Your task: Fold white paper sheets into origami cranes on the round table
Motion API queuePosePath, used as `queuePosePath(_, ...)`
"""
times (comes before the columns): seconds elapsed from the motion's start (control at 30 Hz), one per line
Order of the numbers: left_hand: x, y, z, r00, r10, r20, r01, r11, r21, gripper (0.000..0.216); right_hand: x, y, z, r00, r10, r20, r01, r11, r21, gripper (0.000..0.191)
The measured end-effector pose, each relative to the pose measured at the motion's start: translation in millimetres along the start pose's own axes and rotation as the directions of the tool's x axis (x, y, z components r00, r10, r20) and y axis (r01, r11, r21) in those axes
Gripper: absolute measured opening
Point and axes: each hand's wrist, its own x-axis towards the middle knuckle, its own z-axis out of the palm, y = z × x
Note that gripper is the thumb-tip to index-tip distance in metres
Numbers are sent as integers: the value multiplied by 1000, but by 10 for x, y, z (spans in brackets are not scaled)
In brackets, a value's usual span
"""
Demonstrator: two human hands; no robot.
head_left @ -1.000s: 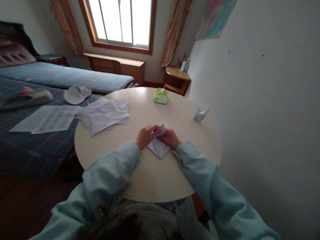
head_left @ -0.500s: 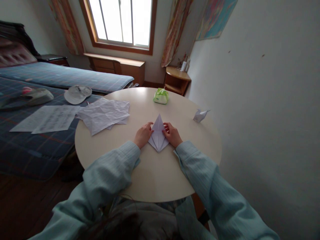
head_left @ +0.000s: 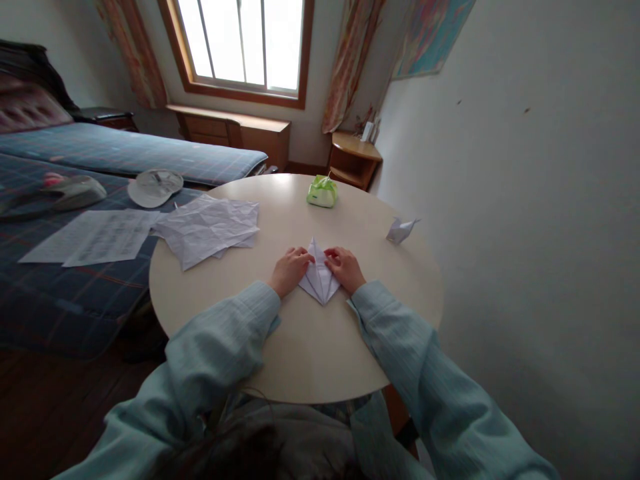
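The left hand (head_left: 289, 270) and right hand (head_left: 345, 268), fingers curled, pinch the side flaps of the folded paper (head_left: 319, 283) on the counter (head_left: 310, 353). They seem to be folding inward, and the edges want aligning before creasing.

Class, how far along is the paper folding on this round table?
One finished-looking folded figure sits near the right edge of the table. The left hand and right hand press the flaps of a pointed, half-folded sheet. A pile of creased loose sheets lies untouched at the left.
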Motion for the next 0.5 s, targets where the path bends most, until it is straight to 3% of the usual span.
queuePosePath(0.13,-11,1,7,991,129,28,-127,990,-64,23,-7,0,-2,1000,12,-2,-12,1000,-1,17)
queuePosePath(0.23,-33,21,5,980,176,89,-171,983,-63,38,-12,-12,9,999,33,-11,-33,999,15,21)
queuePosePath(0.37,-59,49,8,974,169,150,-167,986,-22,63,-11,-32,15,988,134,-82,-126,987,97,33)
queuePosePath(0.5,-64,49,13,983,120,138,-122,993,4,65,-5,-24,3,959,246,-142,-223,962,158,35)
